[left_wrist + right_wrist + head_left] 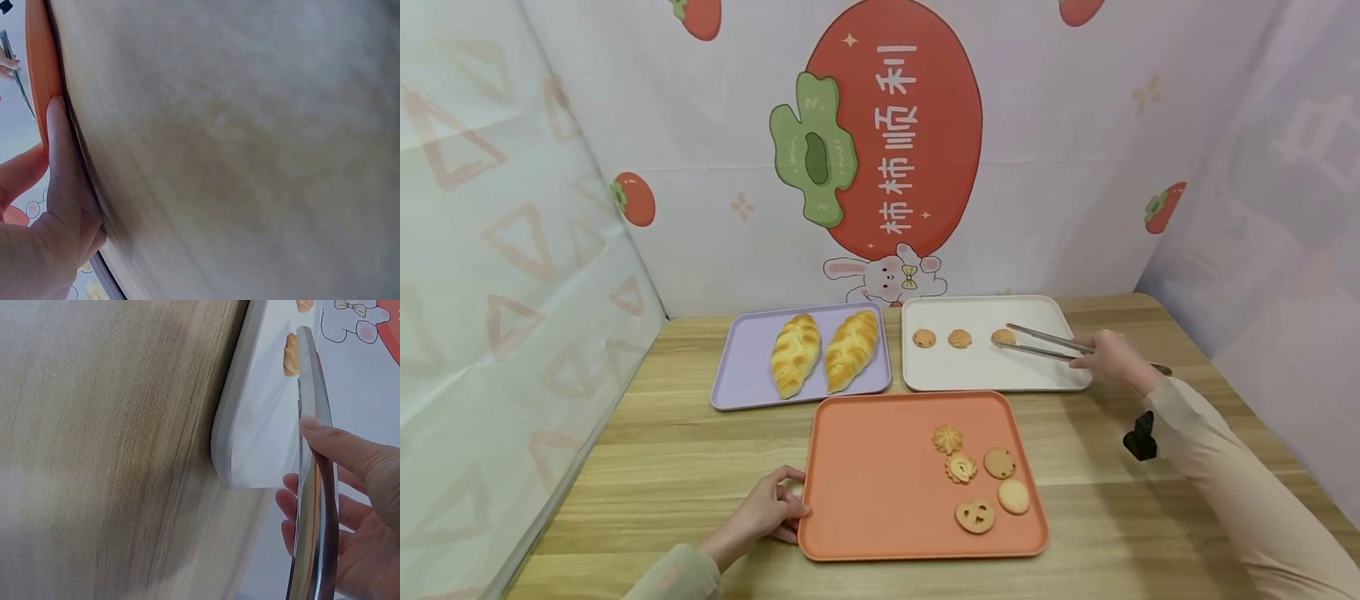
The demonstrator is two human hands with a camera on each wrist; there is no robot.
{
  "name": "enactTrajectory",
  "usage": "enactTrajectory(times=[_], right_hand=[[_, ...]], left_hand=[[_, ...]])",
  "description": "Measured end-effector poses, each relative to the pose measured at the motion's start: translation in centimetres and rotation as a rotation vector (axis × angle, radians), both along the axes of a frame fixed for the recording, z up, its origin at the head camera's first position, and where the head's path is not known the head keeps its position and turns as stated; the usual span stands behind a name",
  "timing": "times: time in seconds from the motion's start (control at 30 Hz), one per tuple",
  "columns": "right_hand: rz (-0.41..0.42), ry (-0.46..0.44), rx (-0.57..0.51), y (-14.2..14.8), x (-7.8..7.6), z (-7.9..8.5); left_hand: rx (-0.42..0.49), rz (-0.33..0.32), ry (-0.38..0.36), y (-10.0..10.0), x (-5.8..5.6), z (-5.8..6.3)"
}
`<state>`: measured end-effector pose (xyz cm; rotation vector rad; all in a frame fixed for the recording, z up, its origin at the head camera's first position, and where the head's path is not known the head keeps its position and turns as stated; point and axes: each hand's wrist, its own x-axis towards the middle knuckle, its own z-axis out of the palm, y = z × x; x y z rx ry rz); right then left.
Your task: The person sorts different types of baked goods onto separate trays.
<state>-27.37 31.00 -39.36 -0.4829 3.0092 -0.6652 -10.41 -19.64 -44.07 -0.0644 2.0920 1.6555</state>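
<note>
My right hand (1112, 358) grips metal tongs (1048, 337), with the thumb on one arm and the fingers round the other in the right wrist view. The tongs' parted tips lie about a cookie (1003, 337) on the white tray (985, 379); I cannot tell if both touch it. A swirled cookie (959, 338) and a spotted cookie (923, 338) lie to its left. My left hand (769, 507) holds the left rim of the orange tray (872, 475), thumb and finger against the edge in the left wrist view. Several cookies (976, 517) lie on that tray's right half.
Behind the orange tray on the left, a purple tray (741, 362) bears two braided breads (795, 354) (852, 350). All the trays stand on a wooden table (700, 442). Printed cloth (1037, 208) walls in the back and sides.
</note>
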Motion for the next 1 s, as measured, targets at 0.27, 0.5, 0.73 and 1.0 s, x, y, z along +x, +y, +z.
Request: enactTrajectory(times=[0.27, 0.5, 0.73, 1.0], right_hand=[[0.017, 0.021, -0.001, 0.0, 0.7, 0.3], [0.024, -0.006, -0.009, -0.1, 1.5, 0.6], [0.016, -0.027, -0.009, -0.2, 2.6, 1.0], [0.036, -0.019, -0.016, -0.7, 4.2, 1.4]], left_hand=[[-0.001, 0.004, -0.006, 0.0, -0.1, 0.0], [-0.002, 0.005, -0.007, 0.0, -0.2, -0.1], [-0.007, 0.0, -0.007, 0.0, -0.1, 0.1], [-0.009, 0.0, 0.0, 0.0, -0.1, 0.1]])
